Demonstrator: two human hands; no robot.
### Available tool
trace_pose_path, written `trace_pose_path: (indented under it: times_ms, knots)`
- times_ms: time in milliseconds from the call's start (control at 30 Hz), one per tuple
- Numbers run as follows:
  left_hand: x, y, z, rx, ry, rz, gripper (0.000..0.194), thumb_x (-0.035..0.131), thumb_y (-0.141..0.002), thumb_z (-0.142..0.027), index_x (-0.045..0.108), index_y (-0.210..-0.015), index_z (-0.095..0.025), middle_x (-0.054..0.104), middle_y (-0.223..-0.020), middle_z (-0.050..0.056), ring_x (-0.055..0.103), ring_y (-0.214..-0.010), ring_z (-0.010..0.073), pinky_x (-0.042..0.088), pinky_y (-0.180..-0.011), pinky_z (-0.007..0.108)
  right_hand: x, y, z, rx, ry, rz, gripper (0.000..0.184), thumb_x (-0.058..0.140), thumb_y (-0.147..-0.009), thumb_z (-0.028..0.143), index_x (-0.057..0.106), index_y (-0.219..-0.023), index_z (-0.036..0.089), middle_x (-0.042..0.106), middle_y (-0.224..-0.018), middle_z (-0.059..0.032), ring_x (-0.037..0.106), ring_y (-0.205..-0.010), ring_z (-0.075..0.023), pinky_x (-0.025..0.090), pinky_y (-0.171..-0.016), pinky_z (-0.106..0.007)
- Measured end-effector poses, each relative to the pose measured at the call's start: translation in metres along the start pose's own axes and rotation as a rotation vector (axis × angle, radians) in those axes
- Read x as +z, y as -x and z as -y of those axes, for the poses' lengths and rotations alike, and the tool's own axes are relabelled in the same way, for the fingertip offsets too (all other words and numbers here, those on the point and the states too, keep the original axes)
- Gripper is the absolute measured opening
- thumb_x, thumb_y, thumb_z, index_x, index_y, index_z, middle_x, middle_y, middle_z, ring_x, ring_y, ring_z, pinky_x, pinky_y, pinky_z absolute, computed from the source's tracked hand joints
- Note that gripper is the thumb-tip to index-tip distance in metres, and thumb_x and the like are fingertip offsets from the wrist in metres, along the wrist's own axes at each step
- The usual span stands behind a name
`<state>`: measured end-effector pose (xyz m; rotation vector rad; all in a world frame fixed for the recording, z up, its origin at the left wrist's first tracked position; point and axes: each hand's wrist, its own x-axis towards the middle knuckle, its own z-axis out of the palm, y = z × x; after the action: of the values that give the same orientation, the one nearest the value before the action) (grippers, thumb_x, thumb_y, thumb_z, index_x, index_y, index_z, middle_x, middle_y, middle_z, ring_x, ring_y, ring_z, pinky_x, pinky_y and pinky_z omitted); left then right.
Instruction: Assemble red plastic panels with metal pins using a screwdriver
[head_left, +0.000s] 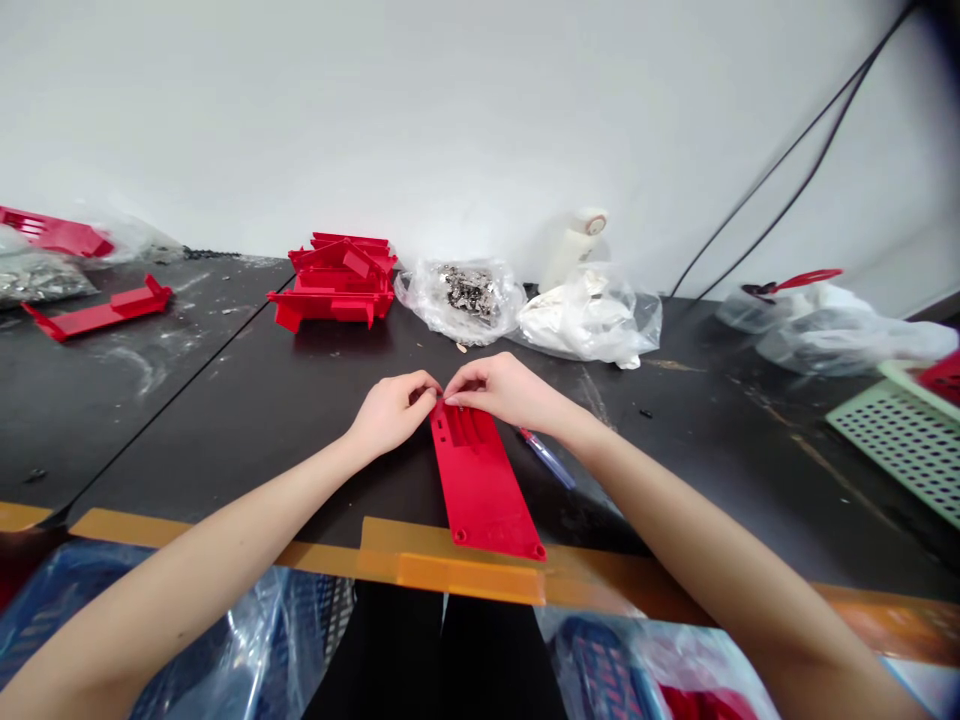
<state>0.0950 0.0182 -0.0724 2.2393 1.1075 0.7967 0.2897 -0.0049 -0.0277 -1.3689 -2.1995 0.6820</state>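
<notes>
A flat red plastic panel [486, 485] lies on the black table, its near end by the orange-taped front edge. Slots and small holes mark its far end, and two round holes sit at its near corners. My left hand [397, 408] is closed at the panel's far left corner, thumb and forefinger pinched. Right beside it, my right hand [495, 390] pinches at the same far edge, fingers bent over it. Whatever small piece may be between the fingertips is too small to make out. A pen with a red tip [549, 460] rests to the right of the panel.
Stacked red plastic parts [337, 280] stand at the back, beside a bag of small metal pieces [472, 295]. A white bottle [574, 250] and a bag of white items [592, 315] follow. A pale green basket [900, 440] stands right; another red part [101, 308] lies left.
</notes>
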Motion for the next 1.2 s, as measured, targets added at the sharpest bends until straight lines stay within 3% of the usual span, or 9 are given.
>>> trace_pose_path:
  times_ms: [1200]
  knots:
    - [-0.0004,0.0008,-0.0005,0.008,0.002,0.030,0.022,0.045,-0.088,-0.027,0.067,-0.087,-0.021,0.072,-0.082,0.000,0.063,-0.075,0.0182,0.042,-0.071,0.028,0.0044,0.0023,0.0009,-0.181,0.323,0.011,0.016,0.063,-0.086,0.013,0.078,-0.090,0.018,0.073,-0.088,-0.0044,0.066,-0.082,-0.0162,0.046,-0.076,-0.027]
